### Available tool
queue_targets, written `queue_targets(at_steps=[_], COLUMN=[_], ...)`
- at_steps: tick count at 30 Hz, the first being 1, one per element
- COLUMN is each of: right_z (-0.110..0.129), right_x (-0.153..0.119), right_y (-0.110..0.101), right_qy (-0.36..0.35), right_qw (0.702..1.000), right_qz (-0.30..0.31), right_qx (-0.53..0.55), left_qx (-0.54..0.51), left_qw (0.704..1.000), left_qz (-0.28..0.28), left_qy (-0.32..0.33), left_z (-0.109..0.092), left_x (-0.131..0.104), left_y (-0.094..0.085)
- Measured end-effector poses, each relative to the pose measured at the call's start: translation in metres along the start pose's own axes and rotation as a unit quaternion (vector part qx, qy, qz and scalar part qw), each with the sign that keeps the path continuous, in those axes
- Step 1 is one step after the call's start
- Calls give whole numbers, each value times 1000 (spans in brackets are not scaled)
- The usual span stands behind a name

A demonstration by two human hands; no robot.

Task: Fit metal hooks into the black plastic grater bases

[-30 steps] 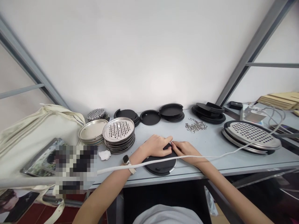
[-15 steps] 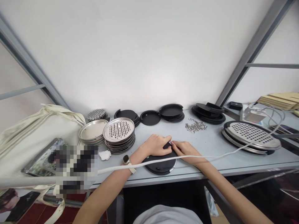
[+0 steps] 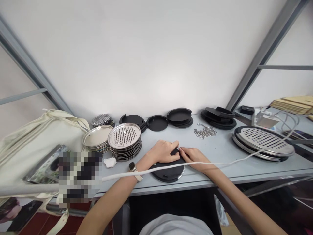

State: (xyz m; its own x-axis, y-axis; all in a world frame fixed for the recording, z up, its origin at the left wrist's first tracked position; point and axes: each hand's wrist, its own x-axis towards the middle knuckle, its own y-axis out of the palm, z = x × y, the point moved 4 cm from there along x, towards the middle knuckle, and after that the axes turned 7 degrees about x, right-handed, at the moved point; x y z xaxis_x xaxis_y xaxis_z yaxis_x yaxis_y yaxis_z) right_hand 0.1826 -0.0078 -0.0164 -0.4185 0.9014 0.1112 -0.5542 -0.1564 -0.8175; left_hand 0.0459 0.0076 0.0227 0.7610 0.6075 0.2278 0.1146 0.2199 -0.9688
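A black round plate with a bit of shiny metal rim along its right side lies near the table's front edge. My left hand rests over its far part, fingers curled and closed on it. Against the plate's far right edge, my right hand is closed, thumb and fingertips pressed together close to my left fingertips. A tiny pale glint shows between the two hands, too small to make out. A stack of metal grater plates stands to the left, and a pile of small metal hooks lies beyond my right hand.
Black round plates and black stacks line the wall. Smooth metal discs and a crumpled white scrap are at left. Perforated metal plates lie at right. A white cable crosses before my forearms. A cloth bag fills the left.
Almost nothing differs. Both hands keep their hold at the far edge of the black plate, with only a very slight shift of the view.
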Motion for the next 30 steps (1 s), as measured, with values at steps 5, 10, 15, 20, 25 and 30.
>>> queue_targets(at_steps=[5, 10, 15, 20, 25, 30], right_z=[0, 0, 0, 0, 0, 0], right_x=[0, 0, 0, 0, -1, 0], right_y=[0, 0, 0, 1, 1, 1], right_qy=[-6, -6, -1, -6, -9, -11], right_qw=[1000, 1000, 1000, 1000, 1000, 1000], right_qz=[-5, -5, 3, -2, -6, -11], right_qx=[-7, -9, -6, -12, -11, -6], left_qx=[-3, -6, -10, -14, -13, -13], left_qw=[1000, 1000, 1000, 1000, 1000, 1000], left_qz=[5, 19, 20, 18, 20, 13], left_qy=[6, -4, 5, 8, 16, 11], left_z=[-1, 0, 0, -1, 0, 2], left_x=[0, 1, 1, 0, 0, 0], left_y=[-1, 0, 1, 1, 2, 2])
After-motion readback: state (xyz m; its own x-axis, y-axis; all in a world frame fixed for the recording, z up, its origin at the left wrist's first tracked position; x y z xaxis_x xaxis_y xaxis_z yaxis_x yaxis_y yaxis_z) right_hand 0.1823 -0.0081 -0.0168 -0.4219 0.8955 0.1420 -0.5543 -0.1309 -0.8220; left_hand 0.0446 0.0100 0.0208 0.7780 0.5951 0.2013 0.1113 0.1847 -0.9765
